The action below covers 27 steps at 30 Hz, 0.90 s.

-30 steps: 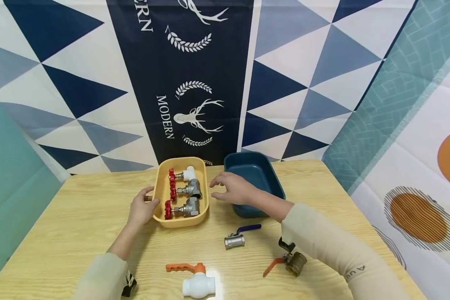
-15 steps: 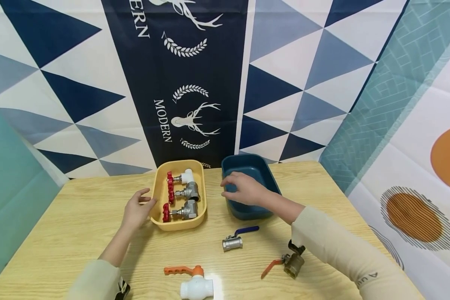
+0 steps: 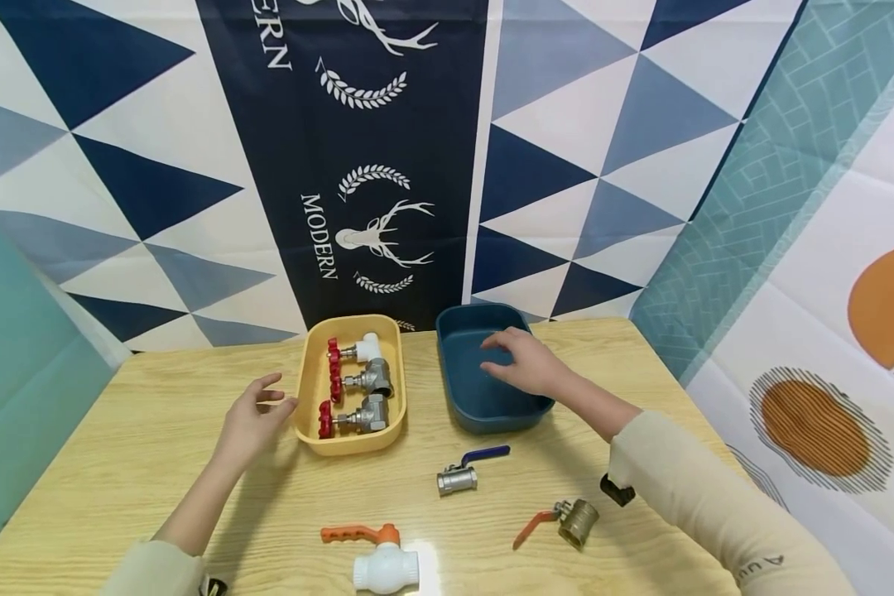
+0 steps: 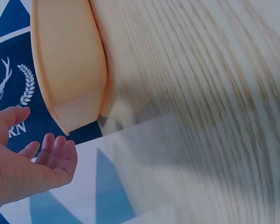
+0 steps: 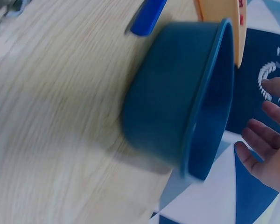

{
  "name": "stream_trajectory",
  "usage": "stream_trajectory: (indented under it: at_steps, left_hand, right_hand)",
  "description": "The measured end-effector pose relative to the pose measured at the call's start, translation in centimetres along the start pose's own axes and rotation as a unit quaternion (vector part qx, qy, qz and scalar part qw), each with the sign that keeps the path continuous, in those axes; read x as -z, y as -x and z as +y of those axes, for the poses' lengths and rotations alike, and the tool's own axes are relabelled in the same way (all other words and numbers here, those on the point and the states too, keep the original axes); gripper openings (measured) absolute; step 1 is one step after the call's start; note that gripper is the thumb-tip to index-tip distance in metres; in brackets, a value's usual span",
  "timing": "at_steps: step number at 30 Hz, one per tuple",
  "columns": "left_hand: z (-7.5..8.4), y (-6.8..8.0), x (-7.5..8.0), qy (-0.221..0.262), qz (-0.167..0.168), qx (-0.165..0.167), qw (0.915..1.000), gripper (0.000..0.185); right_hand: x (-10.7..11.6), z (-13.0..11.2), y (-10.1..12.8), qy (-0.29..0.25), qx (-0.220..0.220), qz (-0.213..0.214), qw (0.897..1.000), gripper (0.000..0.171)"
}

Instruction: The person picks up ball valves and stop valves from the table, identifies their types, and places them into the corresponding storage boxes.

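Blue oval plastic tub (image 3: 492, 406) under relaxed, empty right hand (image 3: 525, 364); empty left hand (image 3: 249, 418), fingers spread, beside yellow oval plastic tub (image 3: 309, 389): best steadied gently by the rims.

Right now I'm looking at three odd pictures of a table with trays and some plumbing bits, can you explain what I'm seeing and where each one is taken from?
There is no machine here: a person works with two bare hands and wears three cameras. The wide picture comes from a camera on the head, looking down at a wooden table. The two tilted, blurry ones come from cameras on each wrist.

On the table stand a yellow tray with three red-handled valves inside and a blue tray. Nearer the person lie a blue-handled valve, a brass valve and a white valve with an orange lever.

The left hand is open beside the yellow tray. The right hand is open over the blue tray. Neither has a grip on anything.
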<state>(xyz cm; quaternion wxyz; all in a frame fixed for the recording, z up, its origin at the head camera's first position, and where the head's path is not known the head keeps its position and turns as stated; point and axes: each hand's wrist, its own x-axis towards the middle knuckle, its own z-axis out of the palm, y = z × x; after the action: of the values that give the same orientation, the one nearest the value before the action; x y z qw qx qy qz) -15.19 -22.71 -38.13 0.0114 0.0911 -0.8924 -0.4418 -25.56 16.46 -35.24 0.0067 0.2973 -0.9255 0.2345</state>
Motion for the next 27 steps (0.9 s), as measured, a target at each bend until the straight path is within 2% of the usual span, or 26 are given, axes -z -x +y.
stream_trajectory:
  at_steps: [7, 12, 20, 27]
  left_hand:
    - [0.9, 1.1, 0.3, -0.02, -0.017, -0.029, 0.9992, 0.062]
    - [1.8, 2.2, 0.4, -0.024, -0.021, -0.062, 0.9976, 0.061]
    - [3.8, 3.9, -0.1, -0.029, -0.039, -0.124, 0.9911, 0.057]
    - [5.2, 5.7, -1.1, -0.029, -0.096, -0.185, 0.9776, 0.05]
  right_hand:
    - [0.6, 2.8, 0.7, -0.019, -0.057, 0.055, 0.997, 0.037]
    - [0.8, 4.5, 1.2, -0.046, -0.092, 0.08, 0.991, 0.04]
    - [0.3, 6.3, 1.6, -0.081, -0.13, 0.08, 0.985, 0.044]
    - [-0.7, 6.8, 1.6, -0.099, -0.156, 0.06, 0.981, 0.051]
